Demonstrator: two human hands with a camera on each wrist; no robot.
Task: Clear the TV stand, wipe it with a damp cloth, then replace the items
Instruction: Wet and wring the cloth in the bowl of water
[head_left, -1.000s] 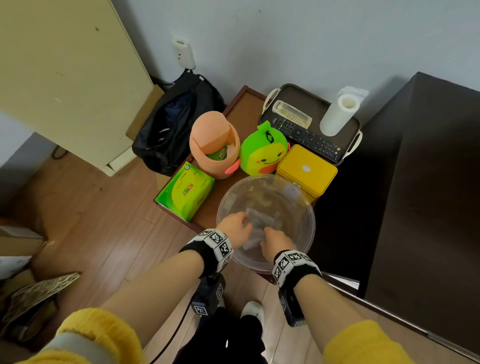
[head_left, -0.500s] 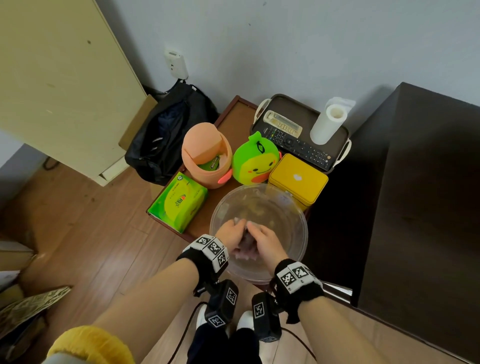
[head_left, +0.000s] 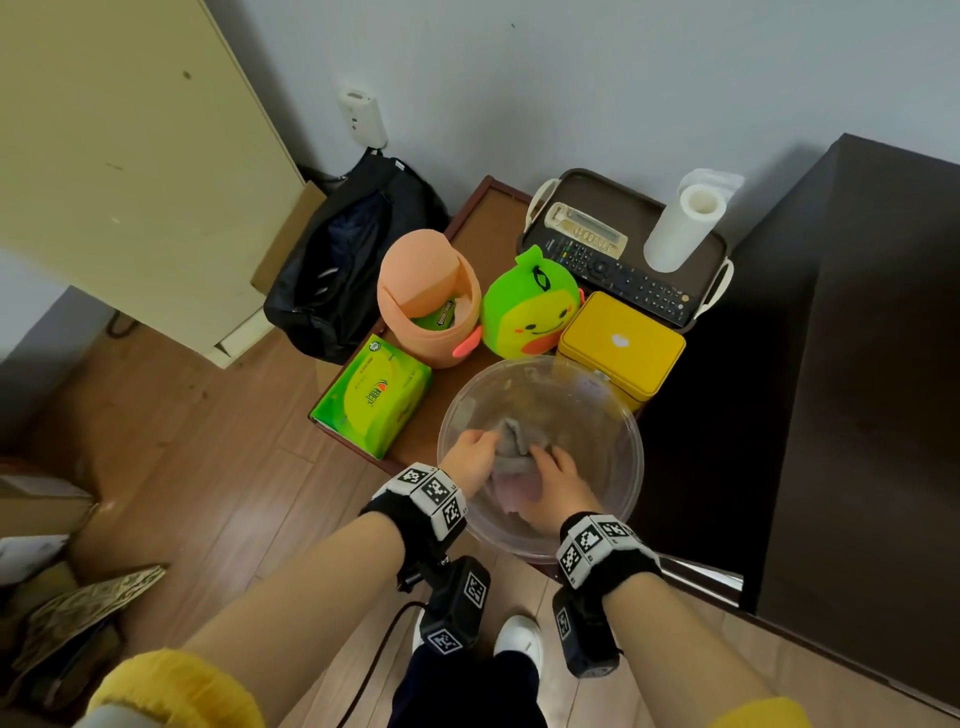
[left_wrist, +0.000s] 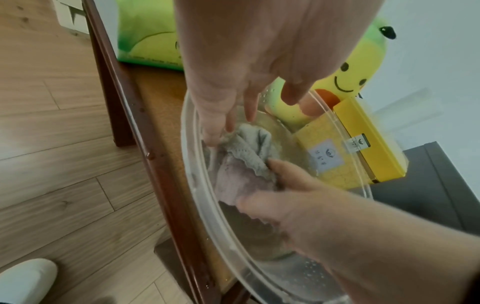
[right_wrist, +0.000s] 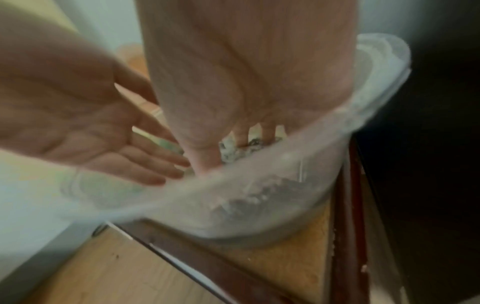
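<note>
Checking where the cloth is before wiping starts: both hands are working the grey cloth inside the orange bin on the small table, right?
Not the bin. Both hands, left hand and right hand, work the grey cloth inside the clear plastic bowl on the small table, as the head view shows.

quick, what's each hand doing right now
Left hand: pinching the cloth in the bowl.
Right hand: gripping the same cloth.

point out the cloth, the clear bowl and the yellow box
cloth (left_wrist: 242, 164), left wrist view, its bunched grey middle
clear bowl (head_left: 631, 431), head view, its right rim
yellow box (head_left: 621, 340), head view, its lid top
</note>
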